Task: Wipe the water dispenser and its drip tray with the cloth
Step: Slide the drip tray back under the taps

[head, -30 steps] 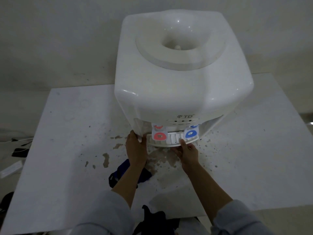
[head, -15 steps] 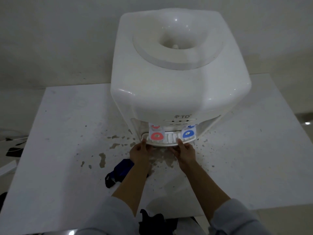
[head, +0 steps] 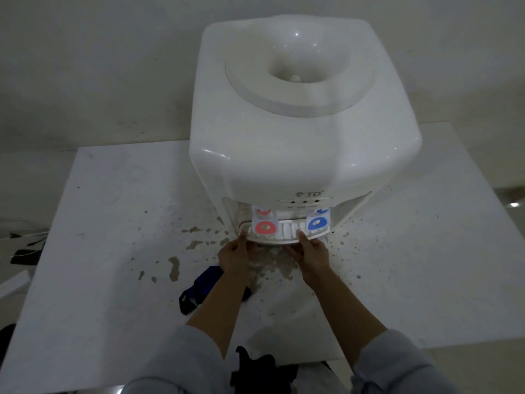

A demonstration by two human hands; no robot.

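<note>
A white tabletop water dispenser (head: 298, 143) stands on a white table (head: 113, 251). At its foot is the white drip tray (head: 287, 233), below a red tap lever (head: 264, 228) and a blue tap lever (head: 317, 223). My left hand (head: 234, 255) holds the tray's left front edge, thumb on its rim. My right hand (head: 311, 254) holds the right front edge, thumb lying on the tray's grille. A dark blue cloth (head: 204, 285) lies on the table under my left forearm, partly hidden by it.
Brown chipped patches and specks (head: 174, 267) mark the table in front of the dispenser. A wall stands right behind the table. Dark cables (head: 25, 251) lie on the floor at the left. A black object (head: 255, 368) sits at the near table edge between my arms.
My left hand came down from the dispenser's left side to the tray's front edge. Both hands now hold the tray, which looks a little further out.
</note>
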